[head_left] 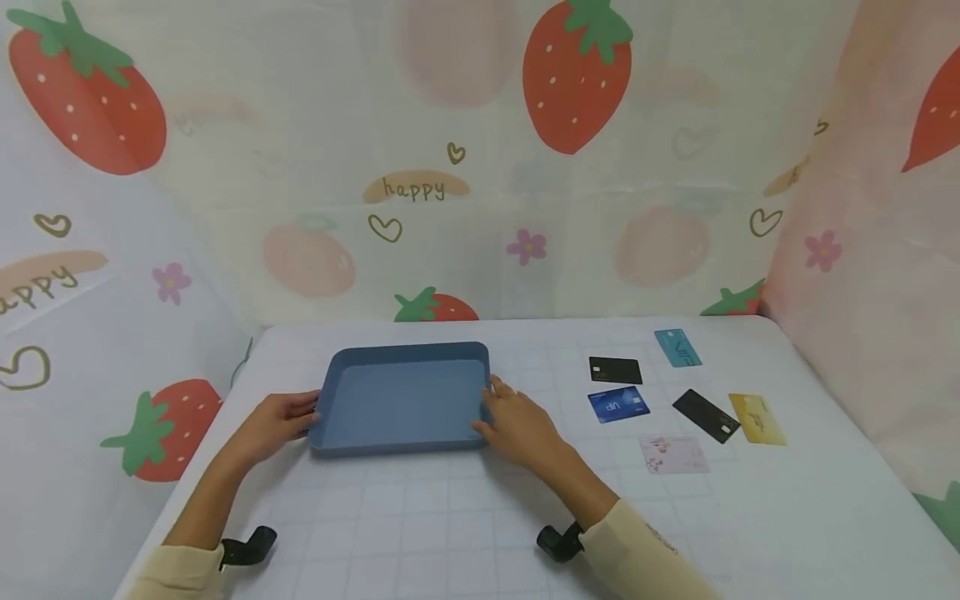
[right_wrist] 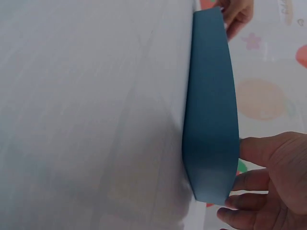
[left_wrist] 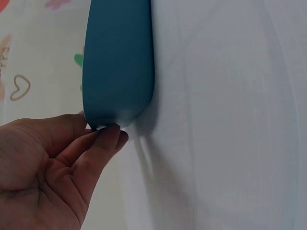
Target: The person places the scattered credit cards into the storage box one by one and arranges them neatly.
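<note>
A shallow blue-grey rectangular tray (head_left: pixel 405 447) stands on the white table, with nothing lying in it. My left hand (head_left: pixel 277 425) holds its left end, fingers against the end wall. In the left wrist view, the left hand (left_wrist: pixel 53 167) has its thumb near the rim and its fingertips at the end of the tray (left_wrist: pixel 120 57). My right hand (head_left: pixel 521 425) grips the right end, with the thumb at the front corner and the fingers along the side. The right wrist view shows the right hand's (right_wrist: pixel 273 187) fingertips against the tray (right_wrist: pixel 211 105).
Right of the tray lie several cards: a black card (head_left: pixel 616 371), a blue card (head_left: pixel 618 404), a teal card (head_left: pixel 678 347), another black card (head_left: pixel 707 415), a gold card (head_left: pixel 757 419) and a pale pink card (head_left: pixel 673 455). A strawberry-print curtain (head_left: pixel 322 125) hangs behind the table (head_left: pixel 420 533).
</note>
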`<action>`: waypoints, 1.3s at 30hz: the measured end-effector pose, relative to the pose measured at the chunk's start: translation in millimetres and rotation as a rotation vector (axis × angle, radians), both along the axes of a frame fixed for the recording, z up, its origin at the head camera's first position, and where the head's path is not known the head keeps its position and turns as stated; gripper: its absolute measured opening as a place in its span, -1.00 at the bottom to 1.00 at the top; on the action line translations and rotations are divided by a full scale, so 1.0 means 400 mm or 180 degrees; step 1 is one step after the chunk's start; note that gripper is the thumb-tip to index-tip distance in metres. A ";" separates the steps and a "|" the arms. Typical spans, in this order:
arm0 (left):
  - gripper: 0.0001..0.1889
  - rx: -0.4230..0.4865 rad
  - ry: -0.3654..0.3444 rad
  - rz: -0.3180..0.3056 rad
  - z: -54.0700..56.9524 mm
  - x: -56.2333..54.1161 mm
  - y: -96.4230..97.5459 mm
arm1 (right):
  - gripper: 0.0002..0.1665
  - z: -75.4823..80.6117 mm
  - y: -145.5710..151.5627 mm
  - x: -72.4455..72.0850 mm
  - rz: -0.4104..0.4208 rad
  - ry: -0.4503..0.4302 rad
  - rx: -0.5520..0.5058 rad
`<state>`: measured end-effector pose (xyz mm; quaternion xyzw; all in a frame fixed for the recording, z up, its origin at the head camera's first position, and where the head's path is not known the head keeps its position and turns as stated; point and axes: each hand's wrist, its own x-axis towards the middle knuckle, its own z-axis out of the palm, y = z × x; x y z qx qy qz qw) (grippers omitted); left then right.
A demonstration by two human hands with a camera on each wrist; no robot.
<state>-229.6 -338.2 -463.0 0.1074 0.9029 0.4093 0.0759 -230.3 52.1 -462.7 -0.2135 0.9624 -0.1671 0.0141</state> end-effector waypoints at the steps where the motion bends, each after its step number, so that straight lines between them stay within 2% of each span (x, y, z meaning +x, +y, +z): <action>1: -0.49 -0.0006 0.0001 -0.0007 0.001 0.000 0.009 | -0.26 0.000 0.009 0.002 0.0000 0.0000 -0.0002; 11: -0.50 -0.0074 0.0059 -0.0035 0.011 0.002 0.102 | -0.27 0.016 0.096 0.012 -0.0108 -0.0070 0.0018; 24: -0.50 -0.0047 0.0017 -0.0082 -0.001 -0.034 0.215 | -0.27 0.009 0.205 -0.007 -0.0301 -0.0228 0.0063; 33: -0.50 -0.0026 0.0107 -0.0157 -0.005 -0.053 0.268 | -0.23 0.013 0.258 -0.007 -0.0377 -0.0238 0.0018; 39: -0.50 0.0032 0.0073 -0.0165 -0.007 -0.062 0.302 | -0.23 0.013 0.289 -0.014 -0.0383 -0.0196 -0.0010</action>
